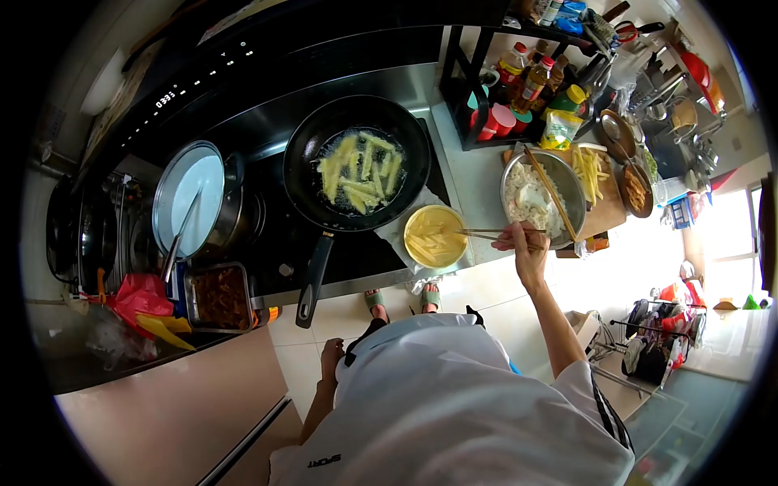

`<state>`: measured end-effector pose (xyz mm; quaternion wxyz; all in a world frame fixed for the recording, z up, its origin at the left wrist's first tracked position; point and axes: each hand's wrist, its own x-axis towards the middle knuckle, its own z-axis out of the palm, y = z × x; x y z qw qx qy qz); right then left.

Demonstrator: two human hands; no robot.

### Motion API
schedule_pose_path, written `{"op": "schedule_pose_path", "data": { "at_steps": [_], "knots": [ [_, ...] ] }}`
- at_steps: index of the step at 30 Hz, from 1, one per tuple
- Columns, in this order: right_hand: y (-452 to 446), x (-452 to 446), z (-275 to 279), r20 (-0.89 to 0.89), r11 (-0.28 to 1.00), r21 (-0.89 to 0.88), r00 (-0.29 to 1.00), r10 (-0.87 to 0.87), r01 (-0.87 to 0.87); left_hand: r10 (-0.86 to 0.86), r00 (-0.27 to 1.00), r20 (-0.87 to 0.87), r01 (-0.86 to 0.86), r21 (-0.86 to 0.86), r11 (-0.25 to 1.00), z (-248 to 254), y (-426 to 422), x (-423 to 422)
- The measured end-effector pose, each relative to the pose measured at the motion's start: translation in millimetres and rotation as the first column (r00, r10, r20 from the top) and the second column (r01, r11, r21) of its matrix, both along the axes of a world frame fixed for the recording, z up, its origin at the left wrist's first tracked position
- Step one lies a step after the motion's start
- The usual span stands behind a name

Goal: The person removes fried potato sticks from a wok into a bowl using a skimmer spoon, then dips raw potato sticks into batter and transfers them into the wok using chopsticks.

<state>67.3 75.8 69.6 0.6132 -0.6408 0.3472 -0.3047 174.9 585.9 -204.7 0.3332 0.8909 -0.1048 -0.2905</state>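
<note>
My right hand (pixel 528 248) is closed on a pair of thin chopsticks (pixel 486 234), whose tips reach into a yellow-rimmed bowl (pixel 435 257) of pale batter-coated strips. Beside it, a black frying pan (pixel 304 154) on the hob holds several battered strips (pixel 362 174) in bubbling oil. Just above my right hand, a metal bowl (pixel 577 194) contains a whitish mixture, with wooden chopsticks (pixel 551 190) lying across it. My left hand (pixel 332 356) hangs low by my body, away from the pan; its fingers look curled but are too small and dark to read.
To the left stand a pot (pixel 194 198) of whitish liquid with a ladle and a metal tray (pixel 220 298) of brown food. The pan handle (pixel 314 279) juts over the counter edge. Cut strips (pixel 590 172) lie on a board at right, below a rack (pixel 478 81) of bottles.
</note>
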Motion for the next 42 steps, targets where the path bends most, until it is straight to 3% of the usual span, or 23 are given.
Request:
{"op": "schedule_pose_path", "data": {
  "at_steps": [5,9,13,17,18,20,23,27,35,42],
  "knots": [
    [0,3,-18,-0.054,0.999,-0.021,0.998,0.026,-0.027,0.028,0.998,-0.06,-0.03,-0.03,0.999,-1,-3,5],
    [-6,16,-36,-0.146,0.992,-0.1,0.988,0.058,-0.074,-0.022,0.999,0.029,0.023,-0.057,0.998,5,-1,1],
    [-24,30,-56,-0.13,0.995,0.083,0.99,-0.049,0.06,-0.031,0.999,0.025,0.032,-0.049,0.998,2,2,0],
    [-33,20,-45,-0.104,0.972,0.18,0.986,-0.131,0.149,-0.05,0.991,0.124,0.058,-0.067,0.996,16,0,-5],
    [-31,17,-37,-0.104,0.968,0.188,0.984,-0.148,0.165,-0.03,0.997,0.077,0.033,-0.048,0.998,18,0,-6],
    [-30,10,-30,-0.086,0.955,0.237,0.983,-0.163,0.179,0.011,1.0,-0.015,-0.011,-0.009,1.0,19,-1,-6],
    [-23,4,-29,-0.037,0.943,0.277,0.983,-0.179,0.182,0.026,1.0,-0.005,-0.026,-0.067,0.997,11,-1,-4],
    [-13,-1,-35,0.019,0.928,0.319,0.978,-0.207,0.19,-0.031,0.999,-0.01,0.031,-0.004,1.0,9,-4,1],
    [12,3,-88,0.033,0.826,0.528,0.967,-0.253,0.198,-0.03,0.999,-0.035,0.029,-0.004,1.0,2,-1,5],
    [22,5,-44,0.003,0.962,0.261,0.997,-0.079,0.076,0.026,0.997,-0.079,-0.029,-0.03,0.999,7,-1,5]
  ]
}}
